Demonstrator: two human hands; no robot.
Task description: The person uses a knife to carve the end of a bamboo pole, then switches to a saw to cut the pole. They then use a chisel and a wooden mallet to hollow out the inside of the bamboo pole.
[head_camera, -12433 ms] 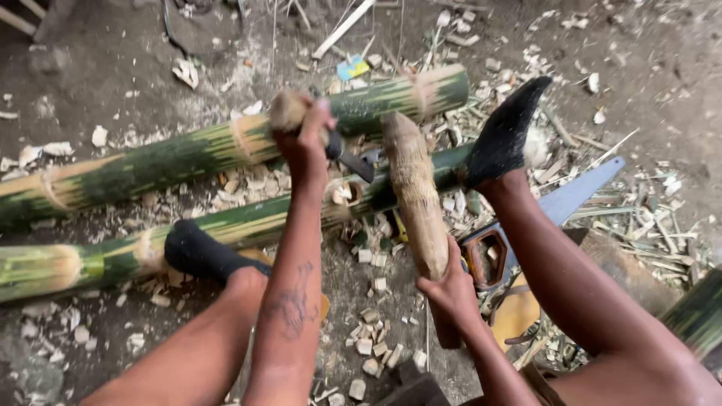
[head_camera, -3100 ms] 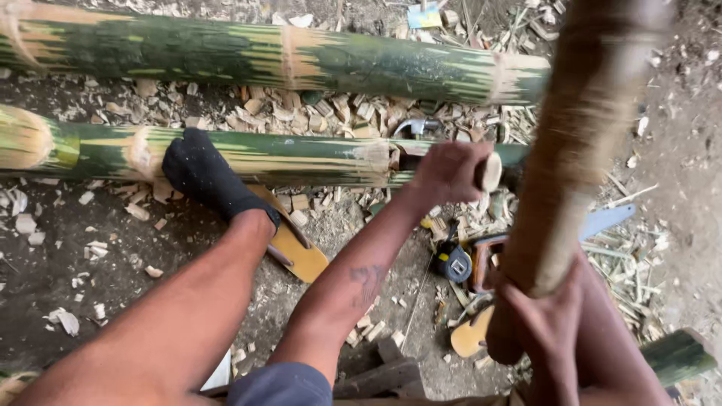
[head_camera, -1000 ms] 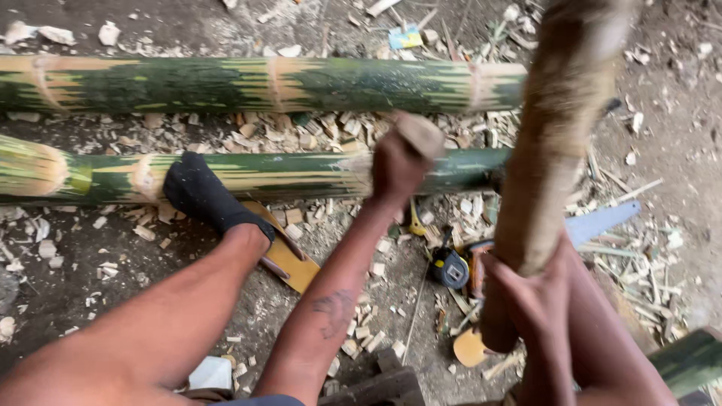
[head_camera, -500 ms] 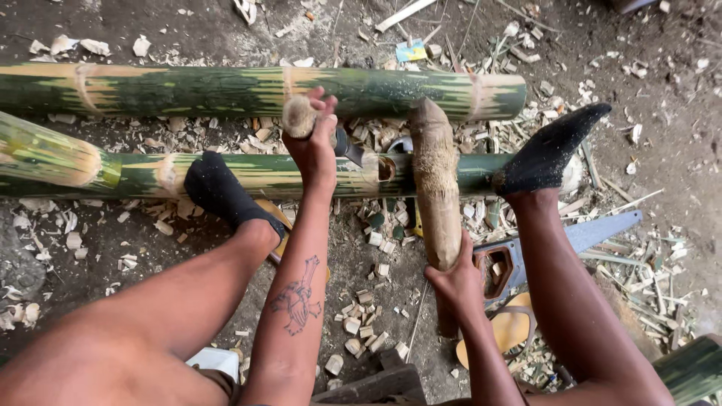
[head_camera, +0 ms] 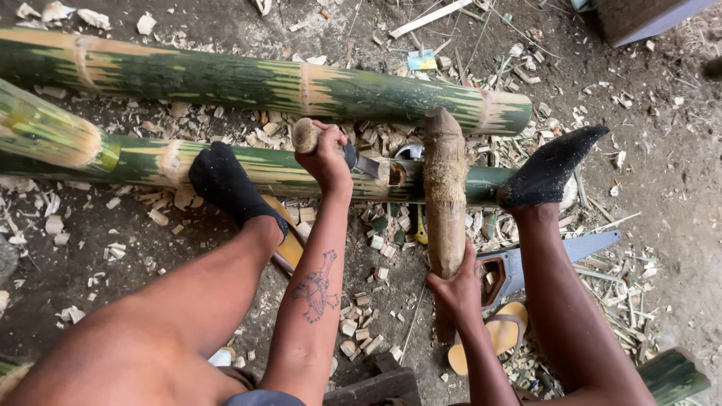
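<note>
Left hand (head_camera: 329, 159): my fingers are wrapped tight round the wooden handle (head_camera: 305, 135) of a chopping knife. Its blade (head_camera: 368, 165) runs to the right and rests on the upper face of the near bamboo pole (head_camera: 301, 171), just left of a notch; how deep the edge sits I cannot tell, since the steel is small in view.

Right hand (head_camera: 456, 289): my fingers are clenched round the lower end of a thick wooden club (head_camera: 444, 192). The club stands nearly straight away from me, its upper end lying across the near bamboo pole, just beside the blade tip.

Feet: left foot in a black sock (head_camera: 229, 188) presses on the near bamboo pole left of the knife; right foot in a black sock (head_camera: 550, 167) presses on its right end.

Surroundings: far bamboo pole (head_camera: 263, 83) lies parallel, just beyond the near one. Handsaw (head_camera: 541, 259) with a grey-blue blade lies on the ground under my right leg. Yellow sandal (head_camera: 496, 338) near my right wrist. Pale wood chips (head_camera: 361, 331) are scattered over the dirt ground (head_camera: 662, 188).
</note>
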